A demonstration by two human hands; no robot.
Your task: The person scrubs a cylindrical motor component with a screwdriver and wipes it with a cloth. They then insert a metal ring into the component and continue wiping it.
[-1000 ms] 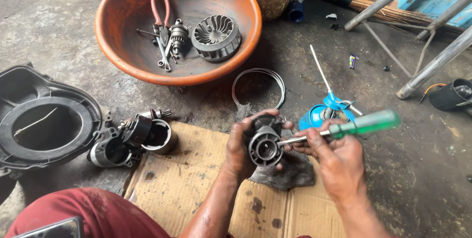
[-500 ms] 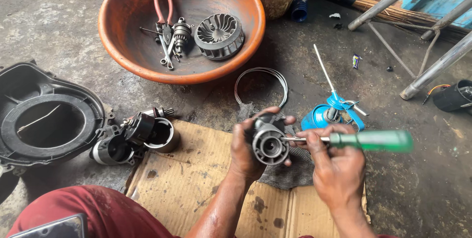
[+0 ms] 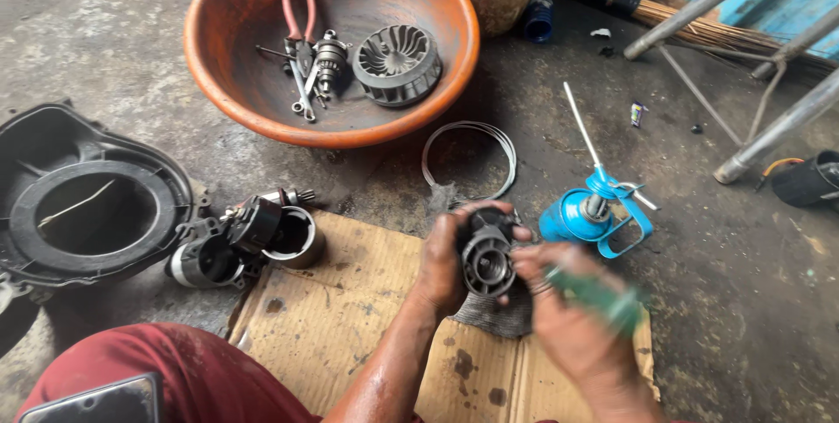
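Observation:
My left hand [image 3: 441, 261] grips a dark round metal motor housing [image 3: 487, 259], its open end facing up at me, over a grey rag [image 3: 498, 314] on a sheet of cardboard [image 3: 350, 318]. My right hand [image 3: 572, 318] holds a green-handled screwdriver [image 3: 603, 296], blurred with motion, its tip hidden near the housing. Both hands are greasy.
An orange basin [image 3: 262, 108] at the back holds red-handled pliers [image 3: 297, 12], wrenches, a small geared part and a finned fan wheel [image 3: 398, 65]. A blue oil can [image 3: 585, 213], a wire ring [image 3: 469, 161], loose motor parts [image 3: 249, 239], a black plastic cover [image 3: 83, 200] and metal tubes [image 3: 769, 139] lie around.
My right hand has swung the screwdriver down from level to a steeper angle, closer to me. The left hand keeps the housing in about the same place.

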